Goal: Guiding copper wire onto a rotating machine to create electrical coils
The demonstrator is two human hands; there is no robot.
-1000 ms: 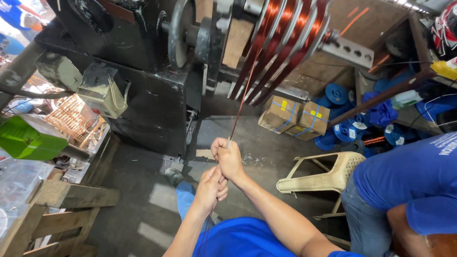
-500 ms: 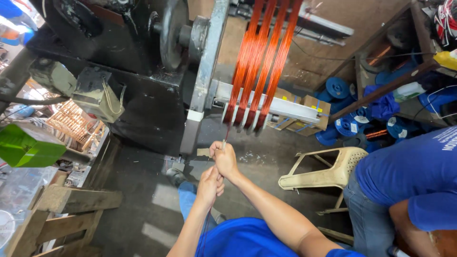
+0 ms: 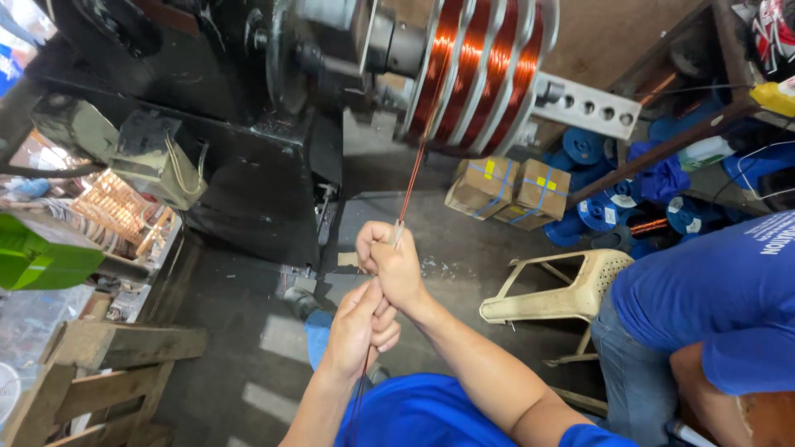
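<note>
At 9 o'clock a green box and a wooden pallet stay well apart from the work. Our left hand is closed around the copper wire low at 6 o'clock. Just above it, our right hand pinches the same wire between its fingertips. The wire runs tight up toward 12 o'clock to the grooved winding former on the black machine. We judge the step is guiding wire onto the coil, so the next move needs steady tension and hands kept far from the former. At 3 o'clock a plastic stool, cardboard boxes, blue spools and another person in a blue shirt crowd the floor.
</note>
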